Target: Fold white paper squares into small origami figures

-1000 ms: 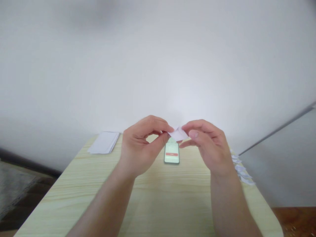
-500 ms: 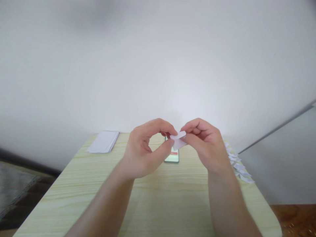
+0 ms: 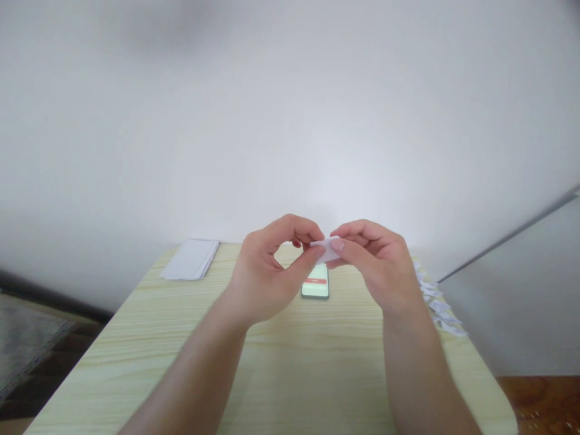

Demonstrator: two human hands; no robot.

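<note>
Both my hands are raised above a light wooden table (image 3: pixel 281 368) and pinch one small folded piece of white paper (image 3: pixel 325 249) between them. My left hand (image 3: pixel 267 272) grips its left end with thumb and forefinger. My right hand (image 3: pixel 376 266) grips its right end, fingers curled over it. Most of the paper is hidden by my fingertips. Under the hands a phone (image 3: pixel 316 285) lies flat on the table with its screen lit.
A stack of white paper sheets (image 3: pixel 190 260) lies at the table's far left corner. Several small folded white paper pieces (image 3: pixel 437 305) lie along the right edge. A white wall stands behind the table. Dark floor shows at both sides.
The paper has been pressed flatter between my fingertips. My hands drew slightly closer together and stayed above the phone.
</note>
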